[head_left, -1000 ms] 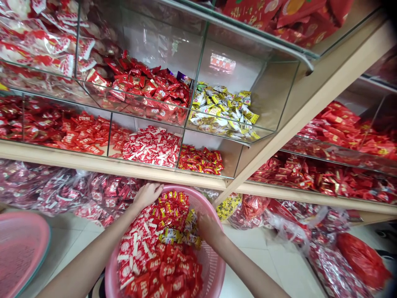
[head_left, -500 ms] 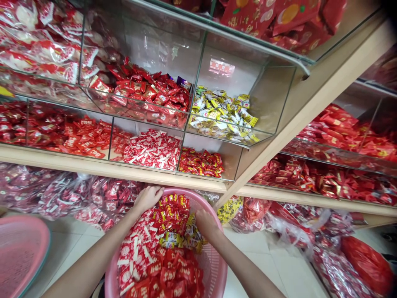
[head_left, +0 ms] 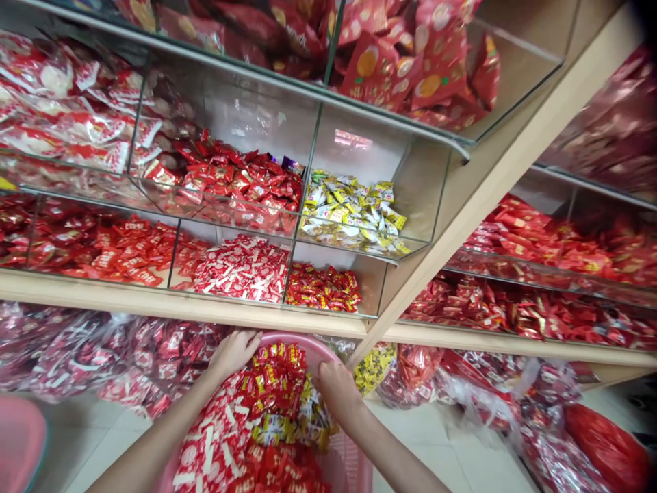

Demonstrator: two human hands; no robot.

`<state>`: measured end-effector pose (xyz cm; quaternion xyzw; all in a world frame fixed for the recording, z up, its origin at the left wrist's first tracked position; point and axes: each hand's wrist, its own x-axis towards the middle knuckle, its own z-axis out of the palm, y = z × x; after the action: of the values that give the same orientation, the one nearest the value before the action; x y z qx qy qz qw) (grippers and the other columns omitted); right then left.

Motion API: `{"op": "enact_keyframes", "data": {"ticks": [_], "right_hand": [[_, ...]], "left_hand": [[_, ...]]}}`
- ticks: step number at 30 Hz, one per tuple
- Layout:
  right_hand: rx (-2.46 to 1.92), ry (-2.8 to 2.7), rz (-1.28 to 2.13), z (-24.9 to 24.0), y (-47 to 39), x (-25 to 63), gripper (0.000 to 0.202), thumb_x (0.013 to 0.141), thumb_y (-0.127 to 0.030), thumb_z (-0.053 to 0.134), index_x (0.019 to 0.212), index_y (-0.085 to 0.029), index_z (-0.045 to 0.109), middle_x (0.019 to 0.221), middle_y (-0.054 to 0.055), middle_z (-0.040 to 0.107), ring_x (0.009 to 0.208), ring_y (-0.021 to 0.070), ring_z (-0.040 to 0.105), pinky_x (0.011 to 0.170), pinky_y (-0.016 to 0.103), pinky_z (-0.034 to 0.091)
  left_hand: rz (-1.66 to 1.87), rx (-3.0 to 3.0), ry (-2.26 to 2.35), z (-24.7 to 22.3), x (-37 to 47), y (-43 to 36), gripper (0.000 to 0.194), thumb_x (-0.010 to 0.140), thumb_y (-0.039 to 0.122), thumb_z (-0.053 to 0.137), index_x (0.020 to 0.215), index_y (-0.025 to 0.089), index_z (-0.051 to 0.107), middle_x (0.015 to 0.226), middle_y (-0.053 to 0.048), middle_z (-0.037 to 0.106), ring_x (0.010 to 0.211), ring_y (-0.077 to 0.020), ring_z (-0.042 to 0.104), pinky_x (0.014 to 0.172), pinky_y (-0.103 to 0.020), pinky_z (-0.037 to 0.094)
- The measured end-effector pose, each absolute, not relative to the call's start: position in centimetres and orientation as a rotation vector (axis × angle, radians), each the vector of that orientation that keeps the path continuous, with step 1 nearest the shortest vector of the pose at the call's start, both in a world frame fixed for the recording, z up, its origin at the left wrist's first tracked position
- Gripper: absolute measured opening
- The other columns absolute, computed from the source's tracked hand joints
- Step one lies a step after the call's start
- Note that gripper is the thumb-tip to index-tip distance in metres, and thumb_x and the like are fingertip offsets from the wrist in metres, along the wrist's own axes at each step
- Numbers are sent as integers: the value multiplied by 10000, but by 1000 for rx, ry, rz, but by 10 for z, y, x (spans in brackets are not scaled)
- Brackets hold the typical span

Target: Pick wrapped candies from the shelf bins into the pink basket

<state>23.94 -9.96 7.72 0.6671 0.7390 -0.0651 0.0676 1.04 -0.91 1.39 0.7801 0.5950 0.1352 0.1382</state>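
Note:
A pink plastic basket point(head_left: 355, 448) with a slotted side stands low in the centre, below the shelf edge. My left hand point(head_left: 235, 352) grips its upper left rim, fingers bent over the edge. At the upper right rim my right hand point(head_left: 339, 389) is closed in a fist; its fingertips are hidden. Inside the basket lie red-and-white wrapped candies point(head_left: 213, 438) on the left and red-and-yellow candies point(head_left: 277, 370) at the top. Yellow-and-white candies point(head_left: 313, 418) lie beside my right hand, and larger red packets point(head_left: 282, 472) fill the bottom.
Clear-fronted bins hold red-and-white candies point(head_left: 243, 268), red-and-yellow candies point(head_left: 324, 287) and yellow-wrapped candies point(head_left: 354, 212). A wooden post point(head_left: 426, 274) rises at the right. Bulging plastic bags point(head_left: 169, 349) line the floor under the shelf. Another pink basket point(head_left: 18, 445) is at the lower left.
The view has shifted, so the basket and both hands appear lower and more of the upper shelf shows. Both hands remain at the basket's rim.

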Motion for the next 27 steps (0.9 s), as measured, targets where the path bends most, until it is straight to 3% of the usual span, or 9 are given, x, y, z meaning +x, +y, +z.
{"op": "enact_keyframes", "data": {"ticks": [7, 10, 13, 20, 27], "right_hand": [[2097, 2549, 340, 238, -97, 261, 318, 896, -357, 371, 771, -174, 599, 695, 64, 648, 613, 173, 614, 519, 250, 375], [2043, 2723, 603, 310, -76, 286, 326, 888, -354, 383, 740, -167, 605, 671, 57, 640, 604, 146, 582, 560, 248, 367], [2116, 2653, 930, 357, -39, 312, 241, 861, -275, 413, 827, -159, 622, 741, 70, 656, 685, 166, 595, 627, 264, 386], [2113, 2228, 919, 358, 22, 313, 266, 841, -129, 380, 981, -102, 604, 976, 169, 625, 892, 235, 608, 687, 275, 431], [2132, 2183, 890, 345, 31, 307, 298, 847, -90, 353, 955, -85, 631, 970, 194, 629, 925, 242, 605, 714, 273, 442]], "left_hand": [[446, 2202, 1690, 6, 6, -5, 423, 880, 432, 290, 1045, 227, 621, 1022, -72, 661, 994, -226, 589, 823, -276, 412], [444, 2197, 1685, 5, 5, -5, 435, 879, 436, 278, 1003, 215, 631, 967, -77, 676, 964, -234, 603, 800, -280, 422], [450, 2194, 1682, 6, 5, -5, 429, 879, 422, 278, 968, 205, 637, 949, -82, 678, 938, -235, 613, 778, -277, 426], [514, 2174, 1651, 3, 3, -4, 405, 882, 418, 288, 961, 227, 637, 982, -56, 675, 949, -218, 610, 778, -265, 424], [520, 2176, 1643, -1, 1, -2, 398, 876, 415, 300, 987, 227, 633, 1002, -60, 663, 977, -221, 591, 822, -273, 414]]}}
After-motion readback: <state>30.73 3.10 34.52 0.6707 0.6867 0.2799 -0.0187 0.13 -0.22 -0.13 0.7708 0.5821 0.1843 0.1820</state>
